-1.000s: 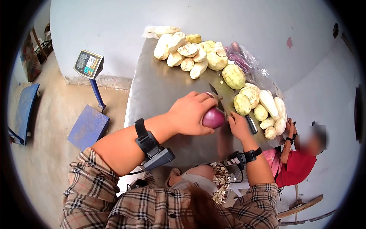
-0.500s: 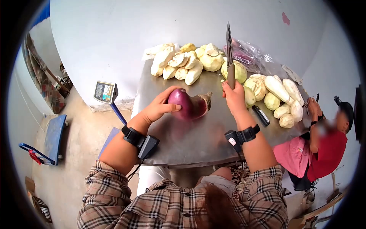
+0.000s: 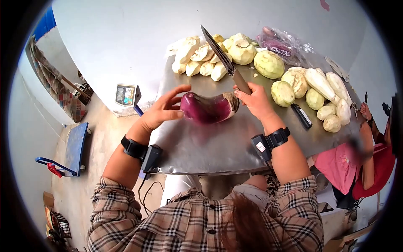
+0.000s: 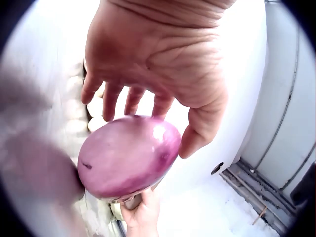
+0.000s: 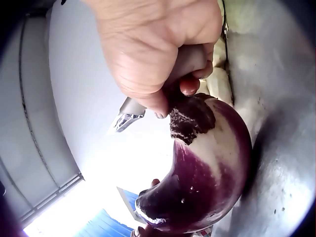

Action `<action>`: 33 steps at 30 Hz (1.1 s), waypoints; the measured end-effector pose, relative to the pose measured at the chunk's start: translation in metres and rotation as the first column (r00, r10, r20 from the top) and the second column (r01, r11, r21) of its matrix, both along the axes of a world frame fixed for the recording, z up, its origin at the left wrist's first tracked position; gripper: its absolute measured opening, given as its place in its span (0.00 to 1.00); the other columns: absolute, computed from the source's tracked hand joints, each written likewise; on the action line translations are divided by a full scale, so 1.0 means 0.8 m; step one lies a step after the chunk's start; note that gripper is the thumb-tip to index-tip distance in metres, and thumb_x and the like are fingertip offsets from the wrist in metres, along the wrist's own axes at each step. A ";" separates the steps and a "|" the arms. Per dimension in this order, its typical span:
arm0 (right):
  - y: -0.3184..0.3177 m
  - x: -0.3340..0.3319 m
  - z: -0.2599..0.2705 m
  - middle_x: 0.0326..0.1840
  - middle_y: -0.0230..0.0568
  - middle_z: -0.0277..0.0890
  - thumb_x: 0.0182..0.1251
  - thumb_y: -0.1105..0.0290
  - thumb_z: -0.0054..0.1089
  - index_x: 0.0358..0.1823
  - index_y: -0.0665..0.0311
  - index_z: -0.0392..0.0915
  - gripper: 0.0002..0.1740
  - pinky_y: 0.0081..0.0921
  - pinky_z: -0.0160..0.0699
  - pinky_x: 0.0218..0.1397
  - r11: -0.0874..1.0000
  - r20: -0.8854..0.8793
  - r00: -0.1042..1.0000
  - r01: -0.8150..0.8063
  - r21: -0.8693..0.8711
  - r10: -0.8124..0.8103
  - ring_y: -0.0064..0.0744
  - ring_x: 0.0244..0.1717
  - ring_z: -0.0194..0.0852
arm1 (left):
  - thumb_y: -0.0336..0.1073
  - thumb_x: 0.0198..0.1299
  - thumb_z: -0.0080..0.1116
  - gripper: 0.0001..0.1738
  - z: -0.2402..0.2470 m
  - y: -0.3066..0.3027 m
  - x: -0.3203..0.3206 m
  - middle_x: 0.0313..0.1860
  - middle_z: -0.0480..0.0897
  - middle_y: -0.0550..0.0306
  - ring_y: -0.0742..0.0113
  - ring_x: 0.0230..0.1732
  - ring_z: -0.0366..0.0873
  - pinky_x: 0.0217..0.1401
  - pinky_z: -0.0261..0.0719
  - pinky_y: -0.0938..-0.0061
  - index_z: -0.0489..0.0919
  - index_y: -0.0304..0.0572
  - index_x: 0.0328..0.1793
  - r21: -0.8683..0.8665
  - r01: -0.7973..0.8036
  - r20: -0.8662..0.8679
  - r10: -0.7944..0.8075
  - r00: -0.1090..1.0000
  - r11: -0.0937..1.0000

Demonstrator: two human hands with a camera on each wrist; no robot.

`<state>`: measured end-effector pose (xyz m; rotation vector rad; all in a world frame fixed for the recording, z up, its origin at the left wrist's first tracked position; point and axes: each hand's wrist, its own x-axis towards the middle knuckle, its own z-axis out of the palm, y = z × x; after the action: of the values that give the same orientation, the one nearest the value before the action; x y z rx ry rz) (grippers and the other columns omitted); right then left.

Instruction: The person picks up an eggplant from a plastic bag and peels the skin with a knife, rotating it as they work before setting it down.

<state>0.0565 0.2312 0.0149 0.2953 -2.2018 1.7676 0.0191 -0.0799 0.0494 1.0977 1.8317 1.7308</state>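
Note:
A purple eggplant (image 3: 205, 110) with a brown stem cap lies across the middle, low over the metal table (image 3: 201, 149). My left hand (image 3: 163, 110) is at its rounded end, fingers spread and fairly straight. In the left wrist view the thumb reaches beside the eggplant's skin (image 4: 128, 158). My right hand (image 3: 259, 103) grips the handle of a knife (image 3: 219, 52), whose blade points up and to the left. Fingertips of that hand are right at the stem cap (image 5: 190, 118) in the right wrist view.
Peeled pale eggplants (image 3: 187, 52) are heaped at the table's back, and more (image 3: 315, 84) lie at the right. Near them are a black device (image 3: 301, 116) and a plastic bag (image 3: 285, 44). A person in red sits at the right. A scale display (image 3: 127, 95) stands left.
The knife has gone from over the eggplant to upright, then tilted left. The left hand has loosened its grip on the eggplant, and the right hand has come to the stem end.

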 end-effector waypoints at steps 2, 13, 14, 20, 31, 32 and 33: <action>-0.001 0.001 0.001 0.33 0.28 0.76 0.63 0.69 0.65 0.44 0.68 0.80 0.12 0.16 0.67 0.29 1.000 -0.002 1.000 -0.013 -0.018 0.013 0.14 0.27 0.66 | 0.38 0.53 0.62 0.40 -0.004 -0.036 0.000 0.69 0.68 0.52 0.57 0.67 0.69 0.66 0.66 0.66 0.63 0.43 0.74 0.127 -0.210 -0.027 0.215 0.976 0.970; -0.005 0.002 0.005 0.24 0.25 0.73 0.61 0.68 0.66 0.40 0.69 0.81 0.11 0.18 0.65 0.27 1.000 -0.073 0.997 0.020 0.002 -0.019 0.14 0.24 0.64 | 0.42 0.58 0.61 0.12 -0.328 -0.282 -0.026 0.27 0.77 0.64 0.75 0.26 0.72 0.29 0.67 0.76 0.81 0.42 0.38 -0.508 -0.762 0.142 0.912 0.385 0.401; -0.004 0.001 0.004 0.24 0.26 0.73 0.61 0.68 0.66 0.40 0.69 0.81 0.11 0.18 0.65 0.27 1.000 -0.063 0.998 0.028 -0.011 -0.029 0.13 0.24 0.65 | 0.45 0.59 0.60 0.17 -0.391 -0.305 -0.036 0.37 0.84 0.55 0.66 0.35 0.79 0.37 0.75 0.70 0.83 0.40 0.47 -0.586 -0.671 0.251 0.889 0.382 0.454; -0.008 0.010 0.012 0.28 0.28 0.75 0.63 0.68 0.66 0.40 0.68 0.81 0.10 0.17 0.65 0.29 0.994 0.013 1.000 0.025 -0.102 -0.024 0.14 0.26 0.66 | 0.45 0.59 0.60 0.18 -0.497 -0.251 0.002 0.40 0.84 0.55 0.63 0.39 0.80 0.41 0.75 0.69 0.83 0.42 0.49 -0.857 -0.427 0.050 0.870 0.490 0.289; 0.003 -0.003 0.002 0.32 0.30 0.76 0.66 0.69 0.63 0.41 0.67 0.78 0.09 0.15 0.68 0.30 0.974 0.143 0.988 0.085 -0.209 -0.056 0.16 0.26 0.68 | 0.46 0.60 0.59 0.20 -0.555 -0.243 -0.004 0.46 0.84 0.53 0.59 0.45 0.80 0.47 0.76 0.66 0.82 0.45 0.53 -0.954 -0.278 -0.078 0.800 0.595 0.114; 0.005 -0.005 -0.001 0.33 0.30 0.77 0.66 0.69 0.62 0.43 0.66 0.78 0.09 0.15 0.70 0.30 0.972 0.159 0.986 0.086 -0.218 -0.051 0.16 0.27 0.70 | 0.47 0.60 0.59 0.20 -0.559 -0.245 -0.003 0.47 0.84 0.53 0.59 0.45 0.80 0.48 0.76 0.66 0.82 0.45 0.54 -0.956 -0.273 -0.079 0.800 0.595 0.109; 0.003 -0.006 -0.002 0.33 0.30 0.77 0.66 0.69 0.62 0.42 0.66 0.78 0.08 0.14 0.70 0.30 0.966 0.161 0.985 0.097 -0.240 -0.059 0.16 0.27 0.70 | 0.47 0.60 0.59 0.20 -0.562 -0.246 -0.004 0.47 0.84 0.53 0.58 0.46 0.80 0.48 0.76 0.66 0.82 0.45 0.54 -0.957 -0.268 -0.076 0.798 0.597 0.109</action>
<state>0.0518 0.2339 0.0134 0.0155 -2.0283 2.0531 0.0160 -0.2770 -0.4002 -0.6111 2.4197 0.6552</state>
